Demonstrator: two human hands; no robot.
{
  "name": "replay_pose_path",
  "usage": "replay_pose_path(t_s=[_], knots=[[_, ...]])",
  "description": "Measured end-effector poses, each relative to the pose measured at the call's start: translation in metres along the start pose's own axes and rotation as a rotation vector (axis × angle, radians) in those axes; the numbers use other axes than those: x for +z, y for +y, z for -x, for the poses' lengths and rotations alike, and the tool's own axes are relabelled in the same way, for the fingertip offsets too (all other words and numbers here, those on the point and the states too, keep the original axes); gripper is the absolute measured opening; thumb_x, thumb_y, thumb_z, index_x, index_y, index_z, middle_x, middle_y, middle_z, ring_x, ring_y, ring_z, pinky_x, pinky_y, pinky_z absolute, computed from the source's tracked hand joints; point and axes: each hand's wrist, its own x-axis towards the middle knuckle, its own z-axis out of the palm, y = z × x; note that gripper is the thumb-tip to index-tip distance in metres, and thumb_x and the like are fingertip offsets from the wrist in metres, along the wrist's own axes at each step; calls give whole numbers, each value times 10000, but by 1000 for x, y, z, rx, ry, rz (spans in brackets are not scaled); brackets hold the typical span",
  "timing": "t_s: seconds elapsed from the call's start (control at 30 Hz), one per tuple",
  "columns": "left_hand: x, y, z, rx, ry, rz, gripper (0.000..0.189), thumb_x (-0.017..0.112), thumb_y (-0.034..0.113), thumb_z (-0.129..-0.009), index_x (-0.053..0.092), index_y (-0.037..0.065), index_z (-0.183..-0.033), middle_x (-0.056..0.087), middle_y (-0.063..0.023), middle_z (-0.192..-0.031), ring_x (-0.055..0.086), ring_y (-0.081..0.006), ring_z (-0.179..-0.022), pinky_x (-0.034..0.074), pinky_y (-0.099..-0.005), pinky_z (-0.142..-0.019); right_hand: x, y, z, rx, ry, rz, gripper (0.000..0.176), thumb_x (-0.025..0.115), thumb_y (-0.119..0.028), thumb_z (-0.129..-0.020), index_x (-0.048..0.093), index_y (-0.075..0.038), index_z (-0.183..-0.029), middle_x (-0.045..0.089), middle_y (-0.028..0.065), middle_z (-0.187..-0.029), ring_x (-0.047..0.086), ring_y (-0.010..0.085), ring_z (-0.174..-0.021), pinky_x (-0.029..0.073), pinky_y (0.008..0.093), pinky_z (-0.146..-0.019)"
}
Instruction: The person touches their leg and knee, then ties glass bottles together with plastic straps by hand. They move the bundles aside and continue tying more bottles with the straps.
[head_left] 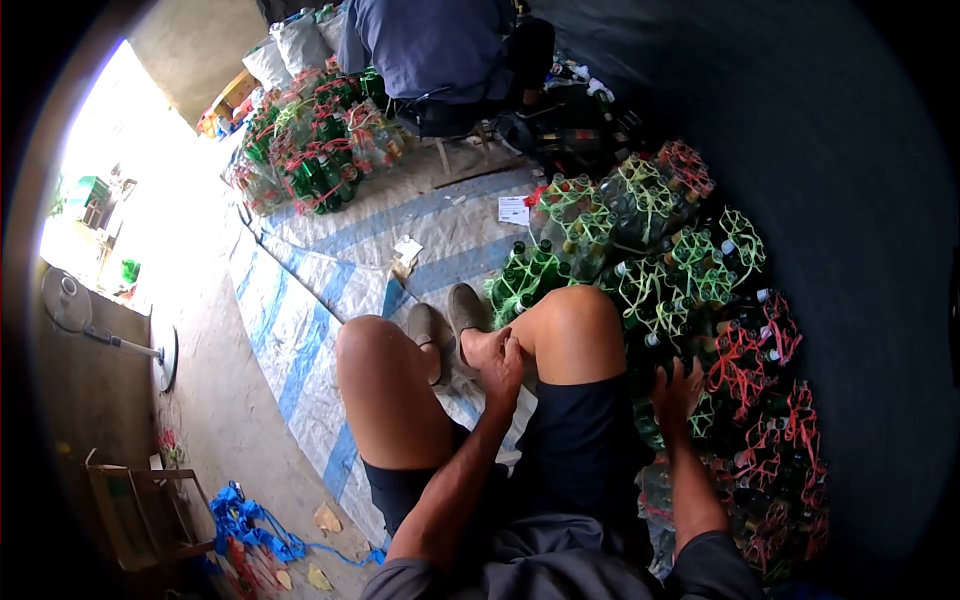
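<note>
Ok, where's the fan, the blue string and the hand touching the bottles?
Pale standing fan (68, 300): head view, on its round cage.
Tangled blue plastic string (238, 518): head view, middle of the pile.
Right hand (678, 392): head view, back of the hand.

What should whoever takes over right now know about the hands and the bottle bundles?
Left hand: rests against the inner right leg below the knee, holds nothing that shows.
Right hand: fingers spread, flat on the bottle bundles stacked at the person's right.
Bundles: green bottles tied in green or red string; a second pile lies farther off beside another person.
Done: the bundles in view are tied.
Left: unclear; loose bottles cannot be made out near the hands.
</note>
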Motion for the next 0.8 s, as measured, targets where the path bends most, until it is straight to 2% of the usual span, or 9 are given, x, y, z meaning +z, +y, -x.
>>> replay_pose_path(t_s=[0.23, 0.3, 0.37, 0.43, 0.53, 0.63, 0.67, 0.77, 0.8], knots=[[-1, -41, -5, 28, 31, 86, 318, 645, 186, -1078, 742, -1, -1315, 744, -70, -1120, 689, -170, -1064, 532, -302, -943, 1, -1, 0, -63, 67, 56, 490, 700, -418, -1049, 676, -100, -1420, 415, 251, -1642, 467, 515, -1425, 427, 605, -1163], [-5, -57, -12, -90, -19, 78, 288, 656, 148, -1064, 750, -4, -1290, 733, -54, -1106, 681, -149, -1057, 527, -295, -930, 9, 7, 0, -87, 81, 64, 478, 704, -398, -1038, 676, -105, -1414, 452, 259, -1632, 471, 505, -1437, 423, 608, -1169], [-3, -71, -10, -9, 41, 105, 280, 657, 139, -1052, 755, -9, -1269, 740, -49, -1119, 685, -164, -1067, 528, -315, -952, 10, 6, -2, -31, 32, 69, 479, 700, -391, -1037, 677, -106, -1421, 462, 254, -1634, 477, 498, -1442, 430, 601, -1168], [6, -83, -6, -58, 164, 100, 293, 665, 151, -1044, 753, -7, -1275, 757, -70, -1160, 694, -178, -1098, 530, -326, -976, 8, 6, -2, -44, 39, 26, 483, 694, -389, -1037, 679, -103, -1425, 458, 248, -1637, 485, 497, -1438, 428, 597, -1174], [6, -96, -5, -126, 146, 150, 323, 676, 177, -1026, 746, 2, -1289, 779, -105, -1154, 716, -205, -1082, 545, -340, -965, 8, 7, -1, -53, 41, 36, 467, 677, -384, -1047, 685, -103, -1421, 450, 253, -1643, 488, 495, -1440, 440, 597, -1166], [10, -103, -5, -285, 212, -32, 337, 692, 212, -1012, 753, -6, -1262, 785, -114, -1111, 725, -215, -1048, 559, -355, -932, 8, 6, -2, -86, 70, 63, 452, 669, -389, -1062, 692, -85, -1396, 458, 253, -1634, 509, 495, -1422, 450, 583, -1160], [10, -116, -10, -297, 157, -11, 359, 699, 244, -1004, 756, -13, -1248, 789, -131, -1071, 737, -227, -1019, 568, -369, -920, 8, 5, -2, -65, 54, 65, 452, 667, -393, -1064, 692, -82, -1392, 462, 252, -1630, 515, 492, -1416, 450, 581, -1160], [13, -125, -14, -307, 207, -10, 495, 729, 315, -921, 727, -78, -1221, 771, -353, -1115, 768, -455, -1123, 589, -507, -1010, 1, -2, -1, -24, 14, 67, 466, 640, -418, -1077, 691, -91, -1405, 443, 230, -1649, 499, 476, -1433, 442, 577, -1167], [17, -152, -20, -304, 158, 5, 502, 729, 326, -925, 721, -78, -1223, 767, -356, -1123, 758, -471, -1132, 585, -510, -1015, 2, -2, -1, -17, 10, 61, 470, 635, -423, -1080, 691, -94, -1411, 435, 224, -1656, 492, 472, -1439, 440, 577, -1168]])
